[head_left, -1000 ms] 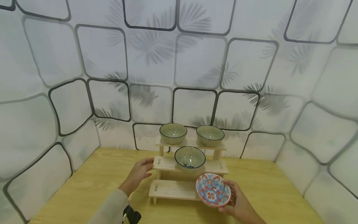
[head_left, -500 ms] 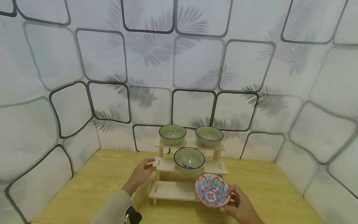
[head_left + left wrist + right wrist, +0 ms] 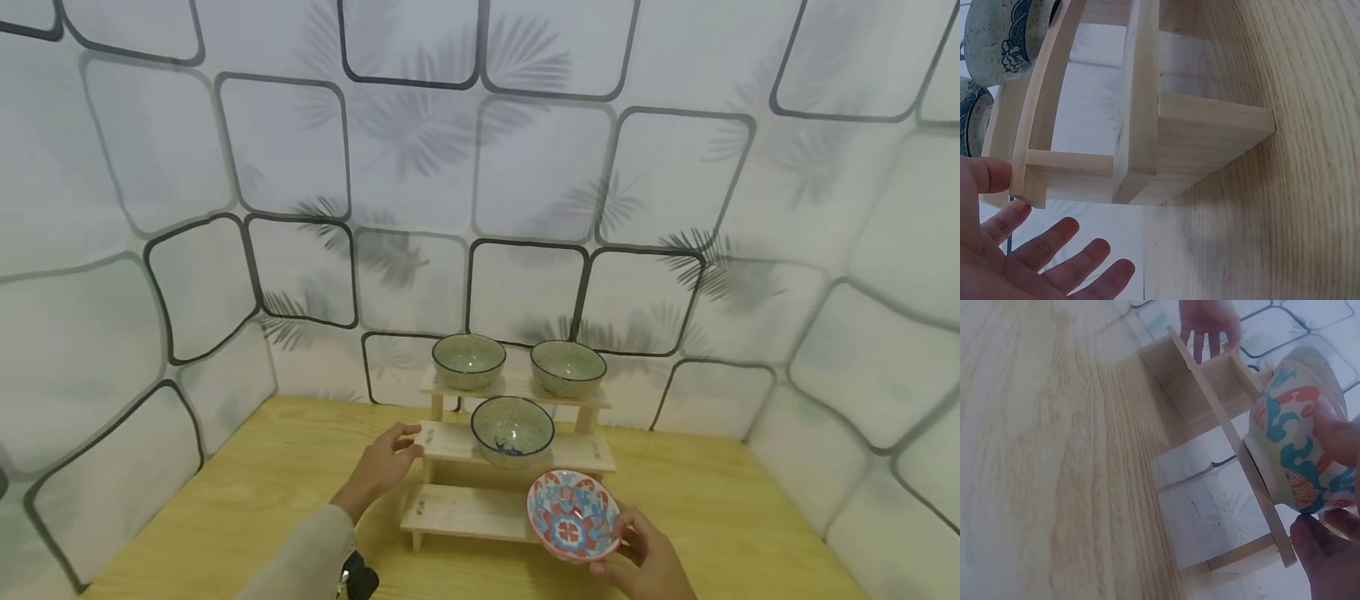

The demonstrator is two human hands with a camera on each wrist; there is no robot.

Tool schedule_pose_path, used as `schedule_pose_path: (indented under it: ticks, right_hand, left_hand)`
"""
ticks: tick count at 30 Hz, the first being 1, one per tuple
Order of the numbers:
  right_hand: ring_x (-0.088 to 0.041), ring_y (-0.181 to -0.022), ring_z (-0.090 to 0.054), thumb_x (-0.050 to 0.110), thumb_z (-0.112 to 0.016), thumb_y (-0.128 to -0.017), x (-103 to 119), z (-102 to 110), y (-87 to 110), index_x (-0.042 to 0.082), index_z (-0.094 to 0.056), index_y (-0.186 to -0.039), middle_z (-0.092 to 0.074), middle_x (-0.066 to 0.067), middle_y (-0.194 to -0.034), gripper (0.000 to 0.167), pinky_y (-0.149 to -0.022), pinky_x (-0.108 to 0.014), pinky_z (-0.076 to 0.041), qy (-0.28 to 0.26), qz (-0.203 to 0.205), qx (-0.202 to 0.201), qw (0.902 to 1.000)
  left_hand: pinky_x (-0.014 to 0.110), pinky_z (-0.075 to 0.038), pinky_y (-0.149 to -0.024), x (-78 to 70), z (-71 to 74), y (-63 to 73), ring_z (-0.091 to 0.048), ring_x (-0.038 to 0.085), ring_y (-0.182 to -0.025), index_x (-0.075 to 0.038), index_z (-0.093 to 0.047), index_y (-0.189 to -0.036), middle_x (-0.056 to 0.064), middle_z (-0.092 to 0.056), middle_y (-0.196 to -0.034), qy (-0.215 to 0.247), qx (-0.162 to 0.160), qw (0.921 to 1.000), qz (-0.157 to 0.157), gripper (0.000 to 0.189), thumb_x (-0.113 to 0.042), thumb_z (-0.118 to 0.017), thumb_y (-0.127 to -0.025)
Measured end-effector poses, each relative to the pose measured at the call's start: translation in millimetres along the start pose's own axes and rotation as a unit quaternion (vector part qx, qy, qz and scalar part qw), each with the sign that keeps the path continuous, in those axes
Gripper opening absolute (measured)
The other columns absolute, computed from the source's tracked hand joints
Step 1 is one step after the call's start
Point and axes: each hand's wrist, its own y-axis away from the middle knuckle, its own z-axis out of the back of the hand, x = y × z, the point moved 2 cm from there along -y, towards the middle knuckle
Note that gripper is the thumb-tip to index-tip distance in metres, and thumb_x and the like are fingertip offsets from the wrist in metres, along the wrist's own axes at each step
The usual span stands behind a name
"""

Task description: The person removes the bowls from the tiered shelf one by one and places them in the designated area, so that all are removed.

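A three-step wooden display stand (image 3: 468, 510) stands on the table. My left hand (image 3: 384, 468) is at the left end of its middle step; in the left wrist view the thumb (image 3: 991, 175) and index finger pinch the step's corner while the other fingers are spread. My right hand (image 3: 647, 554) holds a red-rimmed bowl (image 3: 573, 517) with a blue and red flower pattern, thumb on its side and fingers below. This bowl is at the right end of the lowest step, its foot seemingly against the board (image 3: 1235, 440) in the right wrist view.
A speckled green bowl (image 3: 512, 429) with a dark blue rim sits on the middle step. Two more such bowls, one left (image 3: 468, 360) and one right (image 3: 567, 367), are on the top step. A patterned curtain (image 3: 540, 167) closes off the back of the wooden table (image 3: 277, 483).
My left thumb has come up to the middle step's end. The bowl in my right hand stays at nearly the same place, with small shifts of the fingers. The head view moves slightly.
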Motion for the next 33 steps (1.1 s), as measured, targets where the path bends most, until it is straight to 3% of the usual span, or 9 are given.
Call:
schedule_pose_path:
  ticks: [2,5,9,12,18,33]
  right_hand:
    - [-0.029,-0.107,-0.062,-0.005,-0.084,-0.066,5,-1,1.1,0.003,-0.049,-0.084,-0.046,-0.037,-0.134,0.041,-0.079,-0.027,-0.053,0.001,-0.003,-0.013,0.9999]
    - [-0.015,-0.103,-0.062,-0.007,-0.085,-0.063,8,-1,2.0,0.003,-0.049,-0.080,-0.049,-0.036,-0.131,0.041,-0.077,-0.028,-0.054,-0.001,-0.007,-0.024,0.9997]
    - [-0.001,-0.098,-0.060,-0.013,-0.084,-0.059,8,-2,2.9,0.003,-0.049,-0.076,-0.052,-0.035,-0.127,0.042,-0.075,-0.028,-0.054,-0.006,0.000,-0.041,0.9992]
    - [-0.008,-0.098,-0.063,-0.013,-0.084,-0.059,10,-4,2.8,0.002,-0.049,-0.075,-0.052,-0.036,-0.126,0.041,-0.074,-0.030,-0.055,-0.016,-0.013,-0.050,0.9985]
    - [-0.036,-0.105,-0.062,-0.010,-0.085,-0.060,15,-5,-1.3,-0.003,-0.049,-0.077,-0.046,-0.039,-0.132,0.041,-0.074,-0.035,-0.056,-0.046,-0.071,-0.041,0.9956]
    - [-0.047,-0.111,-0.056,-0.014,-0.084,-0.062,26,-8,-5.4,-0.008,-0.046,-0.077,-0.041,-0.042,-0.134,0.041,-0.075,-0.034,-0.055,-0.052,-0.067,-0.014,0.9963]
  left_hand:
    - [0.056,-0.043,-0.094,0.3,-0.5,-0.9,-0.055,0.035,-0.120,-0.010,-0.058,-0.130,0.015,-0.058,-0.132,0.004,0.000,1.0000,0.003,0.036,-0.025,-0.057,-0.097]
    - [0.053,-0.046,-0.088,2.2,-1.2,-3.0,-0.057,0.032,-0.117,-0.008,-0.060,-0.125,0.010,-0.056,-0.137,0.027,0.007,0.9994,0.018,0.032,-0.023,-0.058,-0.096]
    - [0.051,-0.050,-0.077,4.8,0.0,-4.2,-0.056,0.037,-0.116,-0.008,-0.060,-0.124,0.009,-0.052,-0.141,0.075,0.033,0.9956,0.045,0.033,-0.024,-0.060,-0.096]
    - [0.056,-0.050,-0.078,6.8,2.4,-3.8,-0.053,0.045,-0.118,-0.010,-0.057,-0.130,0.014,-0.050,-0.142,0.103,0.054,0.9915,0.059,0.039,-0.027,-0.061,-0.095]
    - [0.057,-0.049,-0.078,6.8,6.4,-4.5,-0.052,0.047,-0.118,-0.013,-0.054,-0.137,0.019,-0.049,-0.141,0.111,0.069,0.9892,0.066,0.046,-0.032,-0.061,-0.095]
    - [0.061,-0.047,-0.079,-0.4,9.9,3.3,-0.053,0.047,-0.117,-0.014,-0.051,-0.140,0.020,-0.045,-0.143,0.104,0.075,0.9886,0.078,0.049,-0.032,-0.059,-0.096]
